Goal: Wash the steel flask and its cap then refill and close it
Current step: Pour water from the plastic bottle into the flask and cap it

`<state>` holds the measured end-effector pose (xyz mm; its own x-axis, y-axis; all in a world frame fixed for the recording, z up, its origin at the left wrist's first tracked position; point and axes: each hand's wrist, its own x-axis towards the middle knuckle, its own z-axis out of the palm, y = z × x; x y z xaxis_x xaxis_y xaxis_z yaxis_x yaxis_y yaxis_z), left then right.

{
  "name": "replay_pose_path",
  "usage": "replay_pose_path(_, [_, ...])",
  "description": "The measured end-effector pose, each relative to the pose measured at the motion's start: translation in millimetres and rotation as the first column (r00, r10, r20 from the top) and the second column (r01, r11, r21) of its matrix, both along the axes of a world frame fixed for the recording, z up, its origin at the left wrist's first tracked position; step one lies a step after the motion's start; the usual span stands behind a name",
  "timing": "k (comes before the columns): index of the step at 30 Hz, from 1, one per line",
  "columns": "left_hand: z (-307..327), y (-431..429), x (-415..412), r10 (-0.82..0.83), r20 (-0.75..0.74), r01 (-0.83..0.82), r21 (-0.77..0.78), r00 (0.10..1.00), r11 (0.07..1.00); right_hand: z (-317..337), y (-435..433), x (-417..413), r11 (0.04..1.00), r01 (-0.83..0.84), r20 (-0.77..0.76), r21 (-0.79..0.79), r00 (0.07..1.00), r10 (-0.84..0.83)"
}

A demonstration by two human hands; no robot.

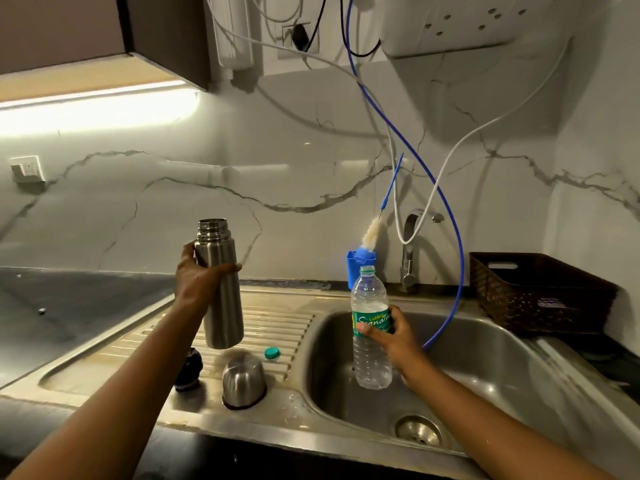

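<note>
We find the steel flask held upright and clear of the drainboard, mouth uncovered, in the left hand. The fingers are curled round its upper body just below the threaded neck. We judge this grip leaves the mouth free to take a pour.

The right hand grips a plastic water bottle at its green label, fingers wrapped round it, upright over the sink basin. The bottle is uncapped. Its green cap lies on the drainboard, set apart from the flask's own parts. Held over the basin, any spill would go to the drain. How much water it holds we cannot tell.

The steel cup cap stands mouth-down on the drainboard, which we take to be for draining. The black stopper sits just beside it, partly hidden by the left forearm. Both lie within easy reach for closing.

We judge the step in hand to be the refill. Flask and bottle are well apart, and neither is tilted. The closing parts are not yet fitted.

A bottle brush stands in a blue holder by the tap.
</note>
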<state>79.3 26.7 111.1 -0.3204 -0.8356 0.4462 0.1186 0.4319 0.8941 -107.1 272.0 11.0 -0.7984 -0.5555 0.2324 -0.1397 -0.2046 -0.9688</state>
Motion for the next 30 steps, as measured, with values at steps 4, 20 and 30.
replay_pose_path(4, [-9, -13, 2, 0.015, 0.015, -0.015, -0.003, 1.000, 1.000, -6, -2, -3, 0.999, -0.025, -0.032, 0.048, 0.999, 0.027])
replay_pose_path(20, [-29, -24, 7, 0.043, 0.060, -0.044, 0.011, 0.997, 0.999, -9, -1, -5, 0.991, -0.030, -0.134, 0.132, 0.990, 0.048])
replay_pose_path(30, [-33, 7, 19, 0.316, 0.168, -0.267, -0.260, 0.934, 0.928, -4, 9, 1, 0.986, -0.023, -0.144, 0.168, 0.988, 0.048])
